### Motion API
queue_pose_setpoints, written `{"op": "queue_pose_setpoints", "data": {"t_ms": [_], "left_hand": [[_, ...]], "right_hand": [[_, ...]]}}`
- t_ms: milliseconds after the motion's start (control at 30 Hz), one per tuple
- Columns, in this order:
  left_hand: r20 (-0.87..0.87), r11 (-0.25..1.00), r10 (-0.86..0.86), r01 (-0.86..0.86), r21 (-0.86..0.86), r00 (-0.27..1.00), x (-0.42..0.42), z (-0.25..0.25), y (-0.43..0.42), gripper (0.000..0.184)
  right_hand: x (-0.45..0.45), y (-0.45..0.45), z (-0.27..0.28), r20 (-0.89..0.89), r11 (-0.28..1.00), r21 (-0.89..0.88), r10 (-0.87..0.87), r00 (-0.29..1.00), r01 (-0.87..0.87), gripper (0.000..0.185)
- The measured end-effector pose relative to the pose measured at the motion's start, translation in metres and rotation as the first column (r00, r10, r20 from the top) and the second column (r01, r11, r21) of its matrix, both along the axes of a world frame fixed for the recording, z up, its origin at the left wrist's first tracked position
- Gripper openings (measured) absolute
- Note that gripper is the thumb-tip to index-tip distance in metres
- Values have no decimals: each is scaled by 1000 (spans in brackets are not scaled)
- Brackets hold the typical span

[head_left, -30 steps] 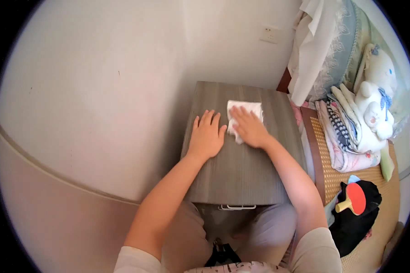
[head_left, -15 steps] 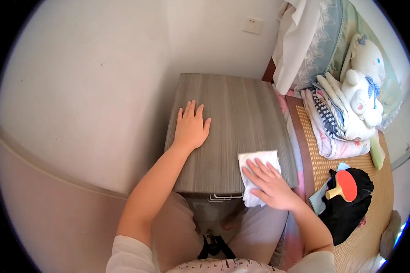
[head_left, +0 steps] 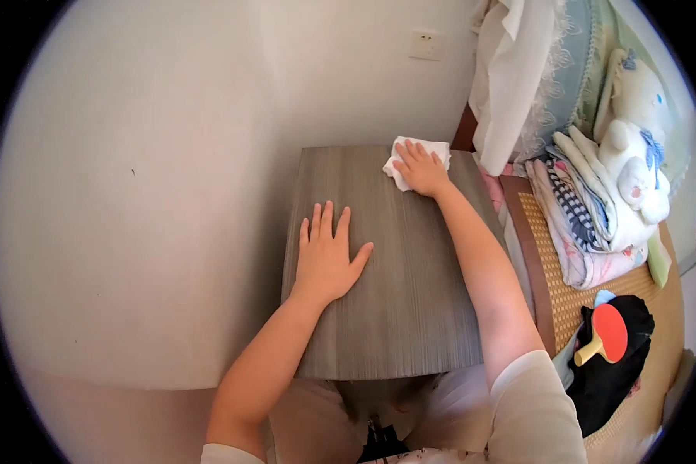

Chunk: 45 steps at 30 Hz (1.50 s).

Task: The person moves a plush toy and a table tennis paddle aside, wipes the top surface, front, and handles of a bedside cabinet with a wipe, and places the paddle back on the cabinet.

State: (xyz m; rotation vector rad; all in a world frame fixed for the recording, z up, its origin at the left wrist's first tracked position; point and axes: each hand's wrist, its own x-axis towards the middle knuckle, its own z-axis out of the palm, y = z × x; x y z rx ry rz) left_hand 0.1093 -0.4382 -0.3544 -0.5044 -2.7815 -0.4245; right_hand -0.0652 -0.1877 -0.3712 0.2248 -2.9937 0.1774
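Note:
My left hand [head_left: 326, 259] lies flat on the grey wood-grain top of a bedside cabinet [head_left: 394, 286], fingers spread and nothing in it. At the far right corner of that top, my right hand [head_left: 421, 168] presses down on a white cloth [head_left: 397, 182]. Its fingers are stretched out over the cloth, not wrapped round it. Part of the cloth is hidden under the palm, and its far edge meets the back edge of the top.
A wall with a socket [head_left: 425, 46] stands behind the cabinet. To the right, a bed with a woven mat [head_left: 545, 240] holds folded bedding [head_left: 588, 267], a white plush toy [head_left: 634, 139], black cloth [head_left: 603, 402] and a red table tennis bat [head_left: 610, 332]. A white drape [head_left: 510, 85] hangs near the back corner.
My right hand and the white cloth have moved from the front right edge to the back right of the cabinet top. The view has shifted, and the front handle is out of sight.

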Motion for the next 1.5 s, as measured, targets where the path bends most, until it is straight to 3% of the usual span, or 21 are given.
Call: {"op": "queue_pose_setpoints", "data": {"t_ms": [133,200,400,600,767,833,967,1200,1267,1333,1500], "left_hand": [[0,999,-13,13,32,1000,1,-2,-2,73],[7,1000,-5,5,20,1000,1,-1,-1,72],[-12,1000,4,-4,28,1000,1,-1,-1,71],[-30,999,9,-7,48,1000,-2,-6,-3,71],[17,998,-1,0,55,1000,0,-2,-4,70],[31,999,-11,9,50,999,1,-1,-5,70],[46,1000,-11,11,13,999,0,0,-4,69],[60,1000,3,-2,-16,998,-1,2,-3,69],[52,1000,2,-1,-14,999,1,2,-2,68],[39,1000,-5,6,-14,999,0,5,-3,68],[61,1000,-8,7,22,998,1,8,-1,67]], "right_hand": [[-25,24,3,114,996,-21,-78,990,81,67],[-13,51,1,48,984,-15,-176,983,177,66],[64,57,-7,-46,991,114,71,996,-65,63],[246,3,22,-21,912,23,410,912,-410,61],[364,23,51,117,903,-107,428,896,-417,62],[385,36,53,184,940,-106,340,922,-325,63],[363,48,51,172,953,-105,300,938,-286,62],[179,69,11,-56,976,-23,216,975,-218,60],[122,65,7,-71,986,-67,145,987,-150,60],[67,66,-7,-108,995,40,91,990,-88,61],[-3,79,1,-39,993,1,-115,993,115,64]]}}
